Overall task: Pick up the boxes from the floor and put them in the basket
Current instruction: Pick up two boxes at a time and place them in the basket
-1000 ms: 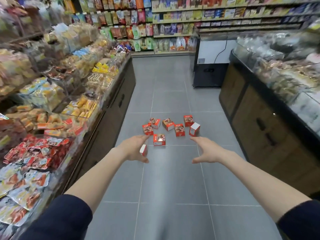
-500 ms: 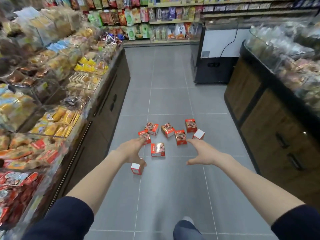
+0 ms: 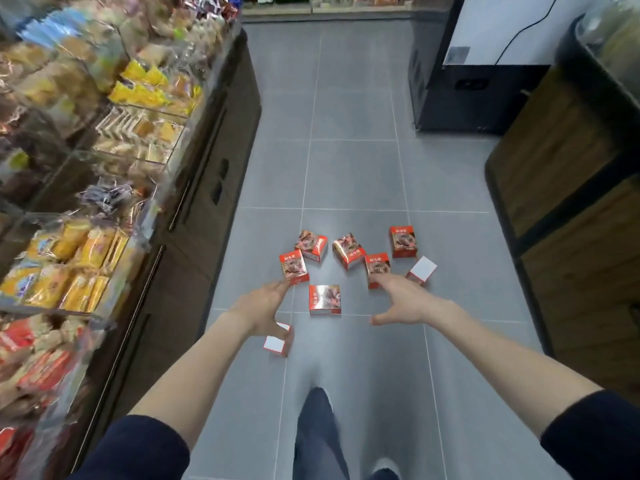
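Several small red boxes lie scattered on the grey tiled floor [image 3: 349, 168]. One box [image 3: 325, 299] lies flat between my hands. Another red box [image 3: 294, 271] is just past my left fingertips, and one with a white face [image 3: 277, 342] sits under my left hand [image 3: 265, 308]. My left hand is stretched out above the floor with straight fingers and holds nothing. My right hand [image 3: 403, 299] reaches forward, fingers spread, over a red box [image 3: 377, 266]; a white-faced box [image 3: 421, 270] lies to its right. No basket is in view.
A snack display counter [image 3: 114, 174] runs along the left of the aisle. A wooden counter [image 3: 568, 188] stands on the right, and a dark cabinet [image 3: 460, 95] beyond it. My leg in dark trousers [image 3: 317, 431] shows at the bottom middle.
The view has moved closer to the boxes and tilted down. Both hands have stayed outstretched and come nearer the boxes. My leg has stepped forward into view.
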